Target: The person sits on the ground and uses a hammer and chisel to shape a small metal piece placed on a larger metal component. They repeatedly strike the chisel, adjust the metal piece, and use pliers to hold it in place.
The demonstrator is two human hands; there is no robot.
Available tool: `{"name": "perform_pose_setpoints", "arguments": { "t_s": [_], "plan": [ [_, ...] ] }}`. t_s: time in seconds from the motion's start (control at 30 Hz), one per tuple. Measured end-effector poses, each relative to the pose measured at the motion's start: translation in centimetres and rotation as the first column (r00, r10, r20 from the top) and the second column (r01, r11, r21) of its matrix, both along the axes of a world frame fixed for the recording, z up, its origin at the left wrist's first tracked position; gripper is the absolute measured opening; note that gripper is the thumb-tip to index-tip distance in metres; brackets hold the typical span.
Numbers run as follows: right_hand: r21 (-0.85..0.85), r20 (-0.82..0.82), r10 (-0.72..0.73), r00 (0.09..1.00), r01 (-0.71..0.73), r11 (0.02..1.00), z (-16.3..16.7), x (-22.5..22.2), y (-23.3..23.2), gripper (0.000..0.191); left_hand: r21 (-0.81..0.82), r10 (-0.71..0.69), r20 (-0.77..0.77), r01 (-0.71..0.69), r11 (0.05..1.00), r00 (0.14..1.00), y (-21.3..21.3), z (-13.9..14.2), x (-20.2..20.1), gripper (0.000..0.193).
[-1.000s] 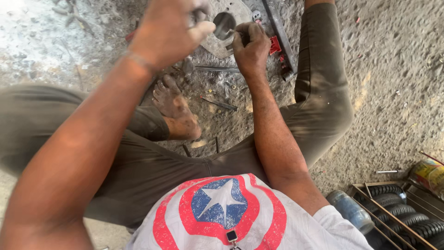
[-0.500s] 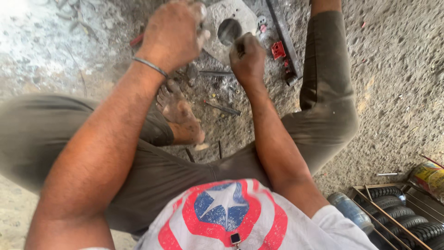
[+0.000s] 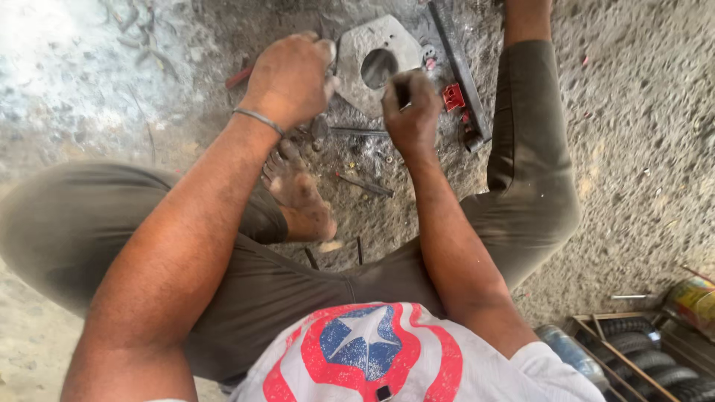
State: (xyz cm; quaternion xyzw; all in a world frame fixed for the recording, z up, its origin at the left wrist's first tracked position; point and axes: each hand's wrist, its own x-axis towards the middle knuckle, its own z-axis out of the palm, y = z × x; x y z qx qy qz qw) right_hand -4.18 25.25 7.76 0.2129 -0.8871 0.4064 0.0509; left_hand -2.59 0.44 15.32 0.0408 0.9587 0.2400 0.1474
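Observation:
I sit on the ground with my knees bent. A grey metal plate (image 3: pixel 389 33) with a round hole lies in front of me. My left hand (image 3: pixel 290 78), a thin bangle on its wrist, is closed at the plate's left edge and grips it. Just below the hole, my right hand (image 3: pixel 411 112) is closed around a small dark tool; the tip is hidden by the fingers. My bare foot (image 3: pixel 298 195) rests under both hands.
A long black bar (image 3: pixel 460 71) and a small red part (image 3: pixel 453 97) lie right of the plate. Thin metal rods (image 3: pixel 365 184) lie by my foot. At bottom right stand a crate of black ribbed rubber parts (image 3: pixel 644 365), a bottle (image 3: pixel 572 351) and a can (image 3: pixel 693 299).
Both hands sit lower in the picture and more of the plate shows above them. The left hand stays at the plate's edge, the right stays closed by the hole.

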Motion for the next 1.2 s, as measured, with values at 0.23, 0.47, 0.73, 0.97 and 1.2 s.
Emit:
{"name": "perform_pose_setpoints", "arguments": {
  "t_s": [0.23,0.47,0.73,0.97,1.2],
  "plan": [
    [-0.082,0.047,0.032,0.998,-0.028,0.996,-1.3,0.2,0.1,0.013,-0.017,-0.023,-0.069,0.022,1.000,0.997,0.3,-1.1,0.2,0.026],
    [0.072,0.127,-0.046,0.991,0.037,0.997,-1.1,-0.3,-0.1,0.017,0.004,-0.046,-0.033,0.046,0.999,0.998,0.2,-1.0,0.7,0.028],
    [-0.073,-0.031,-0.016,0.999,0.013,0.997,0.0,0.7,-0.1,0.017,0.026,-0.039,-0.021,0.039,0.999,0.999,0.2,-0.7,0.5,0.025],
    [0.013,0.385,-0.050,0.922,0.048,0.999,1.4,-0.4,-1.2,0.015,0.260,0.111,0.068,-0.125,0.958,0.991,0.7,0.8,0.2,0.042],
    [-0.394,0.260,0.183,0.948,-0.069,0.917,5.3,0.5,-2.7,0.017,0.720,0.197,0.267,-0.331,0.610,0.943,1.4,2.3,0.3,0.024]
  ]
}}
